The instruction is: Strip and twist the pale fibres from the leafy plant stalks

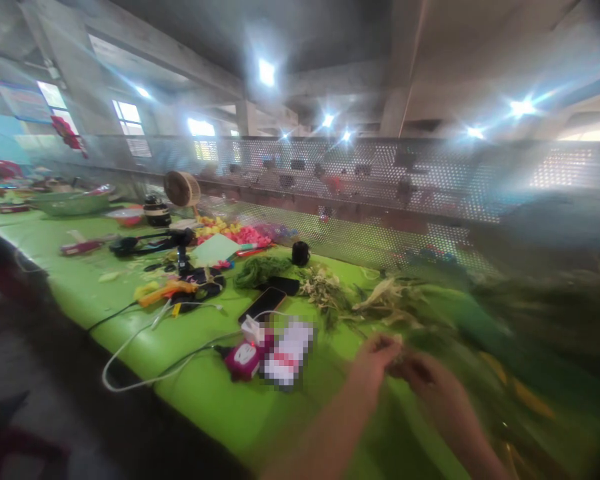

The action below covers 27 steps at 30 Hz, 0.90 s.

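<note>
My left hand and my right hand meet above the green tabletop, fingertips together. Both are closed in a pinch. Motion blur hides whatever small thing may be between the fingers. Just beyond them lies a loose heap of pale, leafy artificial-looking sprigs. Another bunch of whitish-green sprigs is a little to the left. To the left of my hands, a pixelated white-and-red item lies beside a magenta power strip with a white plug in it.
A dark phone, a small black jar and an orange glue gun lie farther left. White cable loops near the table's edge. Pink and yellow petals, a fan and a green basin are beyond. A perforated metal screen runs behind.
</note>
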Each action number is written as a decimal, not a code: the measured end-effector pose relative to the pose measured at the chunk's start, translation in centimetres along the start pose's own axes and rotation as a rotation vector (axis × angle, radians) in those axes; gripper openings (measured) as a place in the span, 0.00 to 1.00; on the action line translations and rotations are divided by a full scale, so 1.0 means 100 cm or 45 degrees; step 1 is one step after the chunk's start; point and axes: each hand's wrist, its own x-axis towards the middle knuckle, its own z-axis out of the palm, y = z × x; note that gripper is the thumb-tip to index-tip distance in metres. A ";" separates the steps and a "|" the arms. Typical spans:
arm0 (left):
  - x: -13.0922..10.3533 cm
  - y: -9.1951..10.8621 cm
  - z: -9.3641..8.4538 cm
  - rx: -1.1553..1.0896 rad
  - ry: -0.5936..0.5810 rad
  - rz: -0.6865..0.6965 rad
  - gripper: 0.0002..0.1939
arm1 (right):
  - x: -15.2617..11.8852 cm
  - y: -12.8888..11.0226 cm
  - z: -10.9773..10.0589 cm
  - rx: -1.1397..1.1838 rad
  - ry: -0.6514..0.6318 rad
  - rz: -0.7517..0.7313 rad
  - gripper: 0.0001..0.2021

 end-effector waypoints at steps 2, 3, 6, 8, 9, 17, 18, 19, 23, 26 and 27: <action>-0.001 0.003 0.001 -0.085 -0.009 -0.014 0.20 | 0.000 -0.002 0.000 0.042 0.050 0.050 0.13; -0.001 0.004 0.001 -0.119 -0.009 -0.019 0.21 | 0.000 -0.004 0.000 0.070 0.078 0.076 0.14; -0.002 0.007 0.002 -0.165 0.015 -0.043 0.21 | -0.002 -0.010 0.004 0.220 0.078 0.138 0.16; -0.003 0.007 0.002 -0.161 0.026 -0.057 0.21 | -0.003 -0.013 0.008 0.359 0.021 0.163 0.17; -0.004 0.007 0.002 -0.150 0.028 -0.060 0.21 | -0.004 -0.014 0.011 0.412 -0.004 0.171 0.18; 0.000 0.005 0.000 0.021 0.156 0.039 0.16 | -0.006 0.001 0.022 0.207 -0.022 0.098 0.12; 0.000 0.006 -0.001 0.031 0.190 0.049 0.16 | -0.006 0.006 0.023 0.128 -0.023 0.077 0.12; 0.001 0.006 -0.002 0.028 0.221 0.049 0.16 | -0.006 0.010 0.025 0.053 -0.023 0.053 0.12; 0.001 0.008 -0.005 -0.043 0.276 -0.004 0.15 | -0.006 0.021 0.031 -0.095 -0.035 -0.030 0.13; 0.001 0.010 -0.005 -0.086 0.270 -0.018 0.17 | -0.005 0.019 0.031 -0.072 -0.029 -0.027 0.13; 0.002 0.011 -0.005 -0.098 0.265 -0.017 0.17 | -0.005 0.017 0.031 -0.053 -0.021 -0.023 0.13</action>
